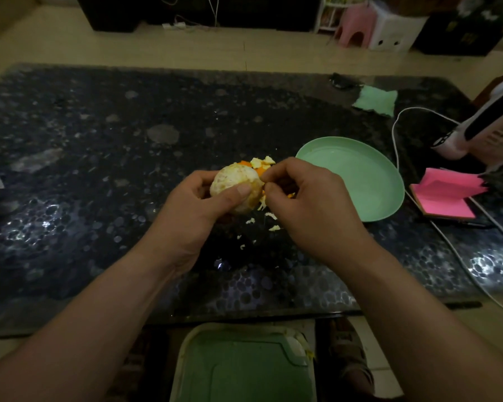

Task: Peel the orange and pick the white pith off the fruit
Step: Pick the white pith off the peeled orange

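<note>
Over the middle of the dark, glossy, pebble-patterned table point(99, 169), left of a smooth round mint-green plate point(352, 181), the left hand point(192, 210) cups the knobbly, pith-coated orange point(233, 181) while the right hand point(308, 204) pinches its right side, above ragged pale pith scraps point(273, 227).

The room is dim. A dark table point(99, 169) with a glossy, pebble-patterned top fills the middle. Beyond it lies a beige tiled floor point(273, 50). A black cabinet point(186, 10) stands at the far side, with a pink plastic stool point(353, 27) just beside a white stool point(395, 33).
</note>
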Action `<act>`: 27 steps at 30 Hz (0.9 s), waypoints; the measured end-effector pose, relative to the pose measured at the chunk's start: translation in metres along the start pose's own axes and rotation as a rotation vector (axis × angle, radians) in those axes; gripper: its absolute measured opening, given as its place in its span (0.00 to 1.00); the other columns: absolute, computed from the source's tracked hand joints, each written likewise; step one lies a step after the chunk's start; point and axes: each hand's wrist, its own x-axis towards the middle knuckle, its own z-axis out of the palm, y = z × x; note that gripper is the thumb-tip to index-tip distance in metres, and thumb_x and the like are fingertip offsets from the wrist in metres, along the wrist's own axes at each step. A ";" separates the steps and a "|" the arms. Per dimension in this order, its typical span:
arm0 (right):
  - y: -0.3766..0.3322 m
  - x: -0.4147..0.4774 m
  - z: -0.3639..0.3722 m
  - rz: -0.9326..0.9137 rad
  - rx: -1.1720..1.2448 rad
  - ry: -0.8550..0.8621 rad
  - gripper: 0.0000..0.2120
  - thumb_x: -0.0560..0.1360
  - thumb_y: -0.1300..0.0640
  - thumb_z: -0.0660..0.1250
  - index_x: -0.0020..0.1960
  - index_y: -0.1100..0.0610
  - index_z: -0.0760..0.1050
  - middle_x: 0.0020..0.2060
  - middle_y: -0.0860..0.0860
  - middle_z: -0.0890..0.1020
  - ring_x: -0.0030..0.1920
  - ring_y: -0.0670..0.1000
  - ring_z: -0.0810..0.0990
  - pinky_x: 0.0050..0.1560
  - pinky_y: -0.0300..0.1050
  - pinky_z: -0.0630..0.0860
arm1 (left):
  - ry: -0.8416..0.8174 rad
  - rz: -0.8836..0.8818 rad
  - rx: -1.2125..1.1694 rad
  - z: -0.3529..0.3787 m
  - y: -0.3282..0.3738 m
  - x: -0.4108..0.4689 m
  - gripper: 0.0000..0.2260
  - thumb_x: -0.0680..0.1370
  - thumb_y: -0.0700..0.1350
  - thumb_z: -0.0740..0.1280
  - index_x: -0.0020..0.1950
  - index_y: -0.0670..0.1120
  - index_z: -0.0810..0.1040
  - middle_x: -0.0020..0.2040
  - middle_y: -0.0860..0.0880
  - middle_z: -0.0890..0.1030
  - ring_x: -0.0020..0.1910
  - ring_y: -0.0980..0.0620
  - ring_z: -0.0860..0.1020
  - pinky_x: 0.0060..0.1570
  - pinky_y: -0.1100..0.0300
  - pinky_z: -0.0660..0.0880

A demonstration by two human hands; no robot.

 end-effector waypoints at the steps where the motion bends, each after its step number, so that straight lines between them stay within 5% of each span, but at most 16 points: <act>1: 0.000 0.000 0.000 -0.002 -0.003 -0.011 0.04 0.80 0.55 0.71 0.54 0.50 0.84 0.42 0.42 0.85 0.43 0.41 0.83 0.46 0.40 0.80 | 0.000 0.002 0.006 0.000 0.000 0.001 0.27 0.68 0.51 0.79 0.64 0.44 0.80 0.55 0.47 0.88 0.51 0.51 0.86 0.48 0.59 0.81; 8: -0.002 -0.001 0.002 -0.014 -0.008 -0.028 0.06 0.80 0.48 0.73 0.54 0.49 0.83 0.43 0.41 0.86 0.45 0.40 0.83 0.50 0.41 0.82 | 0.011 0.025 0.055 -0.005 -0.002 0.000 0.31 0.66 0.54 0.80 0.66 0.46 0.80 0.58 0.48 0.87 0.57 0.49 0.86 0.57 0.53 0.81; 15: -0.001 -0.001 0.007 -0.088 -0.140 0.054 0.05 0.81 0.51 0.71 0.49 0.51 0.83 0.40 0.43 0.85 0.41 0.46 0.82 0.44 0.53 0.81 | 0.053 0.092 0.115 -0.001 -0.004 -0.002 0.31 0.65 0.54 0.80 0.66 0.48 0.79 0.58 0.50 0.86 0.56 0.54 0.86 0.54 0.59 0.82; 24: -0.004 0.000 0.012 -0.132 -0.204 0.154 0.08 0.79 0.53 0.70 0.42 0.52 0.76 0.35 0.46 0.80 0.35 0.48 0.77 0.37 0.54 0.77 | 0.059 0.109 0.076 0.001 -0.001 -0.004 0.30 0.65 0.54 0.80 0.65 0.49 0.79 0.57 0.52 0.87 0.56 0.55 0.86 0.50 0.63 0.81; 27: -0.001 0.001 0.008 -0.090 -0.111 0.146 0.07 0.79 0.54 0.70 0.42 0.52 0.77 0.35 0.46 0.80 0.36 0.48 0.79 0.38 0.53 0.77 | 0.025 0.059 0.021 0.000 0.001 -0.002 0.27 0.68 0.52 0.77 0.66 0.46 0.79 0.58 0.49 0.87 0.57 0.50 0.86 0.53 0.58 0.82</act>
